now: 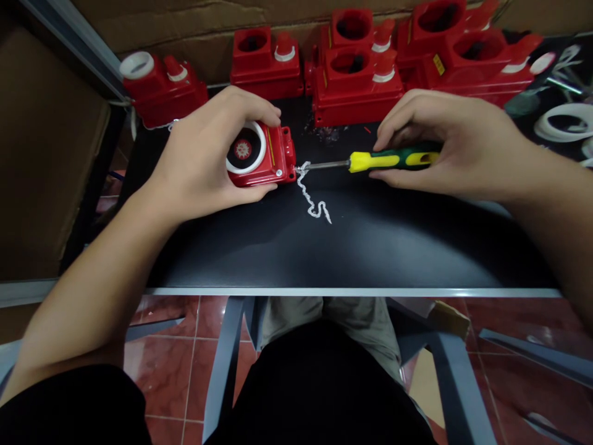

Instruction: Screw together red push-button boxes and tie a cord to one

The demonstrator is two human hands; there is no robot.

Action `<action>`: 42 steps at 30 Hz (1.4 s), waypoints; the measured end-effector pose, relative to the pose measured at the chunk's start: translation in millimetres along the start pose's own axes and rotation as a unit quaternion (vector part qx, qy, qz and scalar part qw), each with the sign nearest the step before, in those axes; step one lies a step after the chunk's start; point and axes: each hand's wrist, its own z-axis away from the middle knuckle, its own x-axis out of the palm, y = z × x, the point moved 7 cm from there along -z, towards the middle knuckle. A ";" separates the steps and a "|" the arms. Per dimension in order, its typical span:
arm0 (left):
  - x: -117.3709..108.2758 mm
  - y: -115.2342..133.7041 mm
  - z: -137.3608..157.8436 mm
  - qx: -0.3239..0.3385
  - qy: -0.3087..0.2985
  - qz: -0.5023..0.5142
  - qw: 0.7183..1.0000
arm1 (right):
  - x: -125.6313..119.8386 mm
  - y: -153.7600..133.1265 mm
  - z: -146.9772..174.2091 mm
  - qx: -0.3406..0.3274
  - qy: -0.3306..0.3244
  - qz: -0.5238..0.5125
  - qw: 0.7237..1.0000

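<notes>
My left hand (199, 154) is wrapped round a red housing (277, 154) with a white ring and a dark round face, holding it on the black tabletop. Part of that housing is hidden under my fingers. In my right hand (445, 139) is a screwdriver (375, 162) with a yellow and green handle, lying level. Its metal shaft points left, and the tip meets the right end of the housing, where the exact contact is too small to tell. A crinkled white strip (311, 201) trails from near the tip onto the table.
Several red housings with open round holes, such as one (359, 86), stand along the cardboard back wall (185, 28). Another red housing (162, 89) with a white ring stands at the back left. White rings (563, 123) lie at the right. A pale metal edge (352, 292) borders the table's front.
</notes>
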 end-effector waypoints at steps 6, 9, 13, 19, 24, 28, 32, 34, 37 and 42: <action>-3.4 5.8 1.6 0.019 0.010 -0.014 1.000 | -4.1 -12.3 -0.7 -0.016 0.005 0.010 1.000; -4.7 7.8 2.4 0.026 0.015 -0.003 1.000 | -8.6 -8.7 -0.5 -0.012 0.022 0.005 1.000; -2.0 4.3 2.5 0.004 0.000 -0.005 1.000 | -7.2 0.9 3.0 0.016 0.015 -0.039 0.999; -1.6 5.3 2.5 0.014 -0.001 -0.015 1.000 | 3.7 3.9 4.7 0.051 -0.023 -0.078 0.995; -2.0 9.5 3.0 0.023 0.005 -0.016 1.000 | 8.4 6.2 2.9 0.058 -0.028 -0.098 0.993; -1.5 11.7 3.4 0.029 0.004 -0.013 0.999 | 18.1 12.0 3.0 0.087 -0.073 -0.112 0.987; -1.3 9.9 3.3 0.021 0.002 -0.011 1.000 | 21.9 17.8 2.2 0.115 -0.084 -0.086 0.986; -2.8 11.1 3.5 0.033 0.012 -0.022 0.999 | 21.6 15.9 1.4 0.109 -0.088 -0.096 0.986; -3.4 12.7 4.5 0.053 0.015 -0.029 0.998 | 15.0 7.2 0.2 0.066 -0.067 -0.099 0.991; -3.3 10.7 5.0 0.070 0.027 -0.024 0.997 | 2.1 -0.2 1.9 0.026 -0.010 -0.060 0.998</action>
